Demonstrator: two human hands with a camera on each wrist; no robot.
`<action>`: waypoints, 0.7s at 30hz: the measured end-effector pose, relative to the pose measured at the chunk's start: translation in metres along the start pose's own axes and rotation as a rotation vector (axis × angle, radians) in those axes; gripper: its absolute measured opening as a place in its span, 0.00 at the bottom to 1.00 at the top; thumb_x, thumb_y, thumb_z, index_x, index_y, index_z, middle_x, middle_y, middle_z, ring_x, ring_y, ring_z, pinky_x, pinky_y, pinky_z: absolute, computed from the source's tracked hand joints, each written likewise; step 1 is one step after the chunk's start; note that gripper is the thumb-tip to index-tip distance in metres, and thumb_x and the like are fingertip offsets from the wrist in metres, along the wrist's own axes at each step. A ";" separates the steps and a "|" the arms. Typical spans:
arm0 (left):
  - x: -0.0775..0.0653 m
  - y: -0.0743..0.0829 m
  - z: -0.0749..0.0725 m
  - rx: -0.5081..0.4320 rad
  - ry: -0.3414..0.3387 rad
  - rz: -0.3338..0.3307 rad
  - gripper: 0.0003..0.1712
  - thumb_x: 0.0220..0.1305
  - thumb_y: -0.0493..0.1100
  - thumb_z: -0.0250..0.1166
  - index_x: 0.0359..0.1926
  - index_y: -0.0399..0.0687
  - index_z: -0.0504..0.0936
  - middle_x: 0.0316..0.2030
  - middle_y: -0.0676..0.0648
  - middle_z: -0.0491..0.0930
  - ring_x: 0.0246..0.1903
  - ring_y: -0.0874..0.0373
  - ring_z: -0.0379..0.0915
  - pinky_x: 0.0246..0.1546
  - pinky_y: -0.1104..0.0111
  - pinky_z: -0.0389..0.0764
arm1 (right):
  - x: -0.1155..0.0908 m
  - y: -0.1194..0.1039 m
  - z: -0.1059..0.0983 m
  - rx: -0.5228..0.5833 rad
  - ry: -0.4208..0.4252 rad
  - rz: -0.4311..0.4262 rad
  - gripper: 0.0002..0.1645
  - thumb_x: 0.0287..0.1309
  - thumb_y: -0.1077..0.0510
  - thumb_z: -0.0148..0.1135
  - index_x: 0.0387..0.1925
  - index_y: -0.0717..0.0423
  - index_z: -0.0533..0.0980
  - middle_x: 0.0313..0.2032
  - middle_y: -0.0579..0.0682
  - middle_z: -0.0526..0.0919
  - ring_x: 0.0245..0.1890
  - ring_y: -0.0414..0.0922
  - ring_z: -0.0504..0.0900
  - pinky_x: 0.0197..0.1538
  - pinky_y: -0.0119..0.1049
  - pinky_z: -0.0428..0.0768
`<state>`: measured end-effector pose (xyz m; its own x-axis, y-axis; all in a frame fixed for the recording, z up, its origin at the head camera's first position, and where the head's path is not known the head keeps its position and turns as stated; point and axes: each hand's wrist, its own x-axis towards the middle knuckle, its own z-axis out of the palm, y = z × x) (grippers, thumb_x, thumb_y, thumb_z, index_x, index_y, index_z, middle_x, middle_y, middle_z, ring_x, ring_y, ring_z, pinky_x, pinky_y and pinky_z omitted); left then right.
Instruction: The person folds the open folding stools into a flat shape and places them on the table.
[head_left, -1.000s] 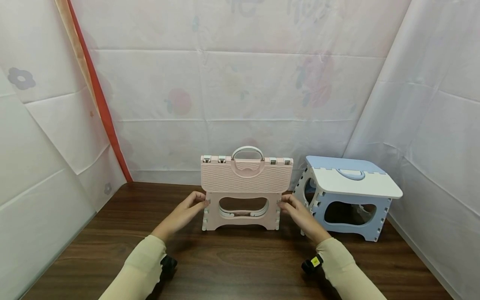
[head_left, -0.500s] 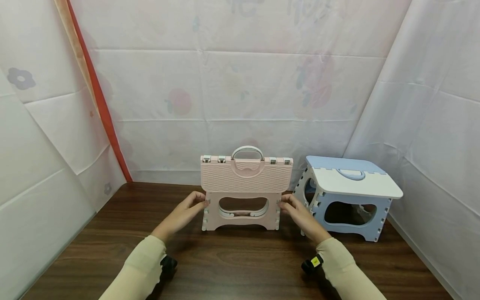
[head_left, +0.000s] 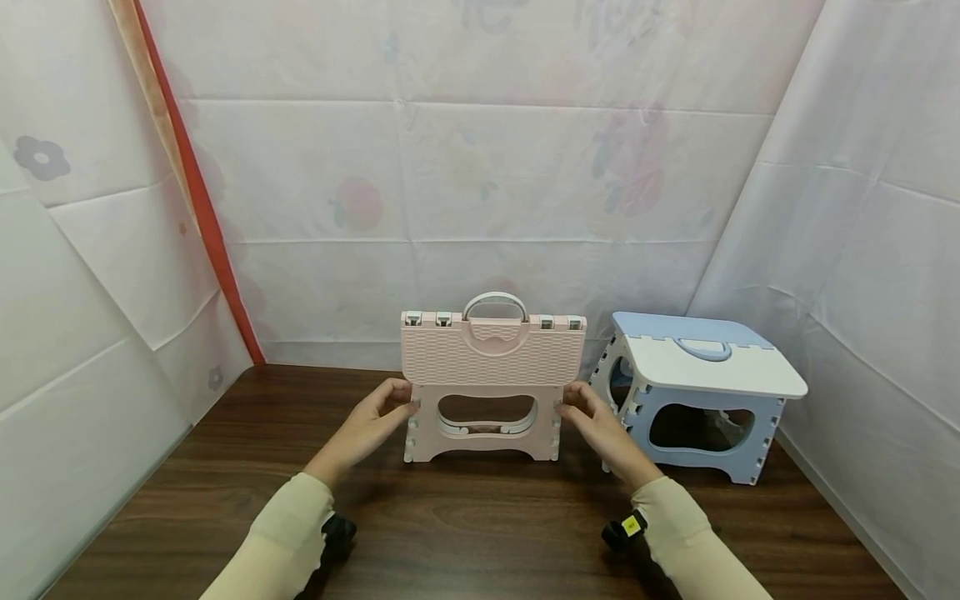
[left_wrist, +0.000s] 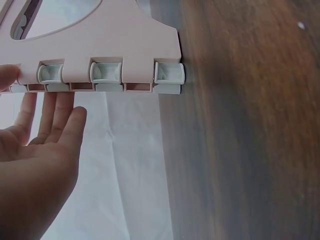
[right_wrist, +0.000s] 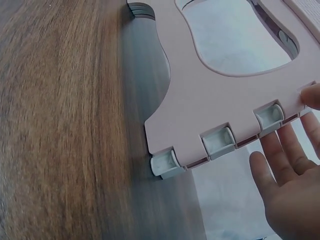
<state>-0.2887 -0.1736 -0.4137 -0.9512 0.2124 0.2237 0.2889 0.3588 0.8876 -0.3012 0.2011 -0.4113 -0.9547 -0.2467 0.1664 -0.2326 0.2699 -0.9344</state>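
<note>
A pink folding stool (head_left: 487, 446), folded flat, stands upright on the dark wooden table, its white carry handle (head_left: 495, 296) raised at the top. My left hand (head_left: 367, 429) holds its left side edge, thumb on the front face and fingers behind. On the opposite edge my right hand (head_left: 600, 425) grips in the same way. In the left wrist view the left thumb lies on the pink panel (left_wrist: 135, 45), beside the white hinge pieces (left_wrist: 106, 72). The right wrist view shows the right thumb on the front panel (right_wrist: 185, 120) and fingers behind the hinged edge.
An unfolded blue and white stool (head_left: 712, 417) stands to the right, close to my right hand. White printed cloth (head_left: 480, 183) hangs behind and on both sides. A red strip (head_left: 202, 200) runs down the left corner. Brown tabletop (head_left: 465, 525) lies in front.
Almost nothing differs. Both hands keep their hold on the pink stool's sides, with only a tiny shift of the fingers; the stool stays in place.
</note>
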 end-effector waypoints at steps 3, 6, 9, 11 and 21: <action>0.000 0.001 0.000 -0.008 0.010 0.022 0.18 0.74 0.46 0.61 0.60 0.45 0.74 0.55 0.43 0.77 0.52 0.50 0.74 0.51 0.56 0.75 | 0.000 0.000 0.000 0.002 0.003 -0.001 0.19 0.73 0.51 0.58 0.57 0.54 0.69 0.57 0.56 0.72 0.58 0.52 0.72 0.66 0.59 0.65; -0.001 0.001 0.000 -0.022 0.015 0.021 0.19 0.73 0.51 0.61 0.59 0.50 0.75 0.55 0.45 0.77 0.54 0.51 0.74 0.54 0.55 0.74 | -0.001 0.000 -0.001 0.006 0.001 -0.011 0.20 0.73 0.50 0.57 0.58 0.55 0.69 0.60 0.57 0.72 0.61 0.53 0.71 0.67 0.59 0.64; -0.003 0.005 0.000 -0.034 0.003 0.005 0.19 0.74 0.51 0.60 0.60 0.49 0.75 0.56 0.43 0.77 0.56 0.47 0.73 0.57 0.50 0.73 | -0.001 0.001 -0.001 0.007 -0.001 -0.023 0.22 0.73 0.48 0.58 0.60 0.55 0.69 0.61 0.57 0.73 0.62 0.53 0.70 0.67 0.57 0.65; -0.003 0.004 -0.001 -0.033 -0.001 0.000 0.20 0.75 0.51 0.60 0.61 0.48 0.74 0.57 0.42 0.77 0.58 0.46 0.72 0.58 0.48 0.72 | -0.001 0.002 -0.002 0.012 -0.006 -0.027 0.24 0.73 0.48 0.58 0.62 0.55 0.69 0.61 0.57 0.73 0.63 0.53 0.71 0.67 0.57 0.66; 0.000 -0.004 -0.001 -0.041 -0.010 0.054 0.21 0.74 0.52 0.60 0.60 0.46 0.74 0.56 0.41 0.77 0.55 0.46 0.74 0.56 0.52 0.74 | -0.001 0.003 -0.003 0.009 -0.025 -0.032 0.27 0.72 0.47 0.59 0.64 0.57 0.69 0.61 0.57 0.74 0.63 0.53 0.72 0.66 0.55 0.67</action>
<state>-0.2901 -0.1758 -0.4173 -0.9333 0.2395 0.2675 0.3344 0.3089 0.8904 -0.3014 0.2053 -0.4133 -0.9418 -0.2786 0.1882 -0.2611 0.2533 -0.9315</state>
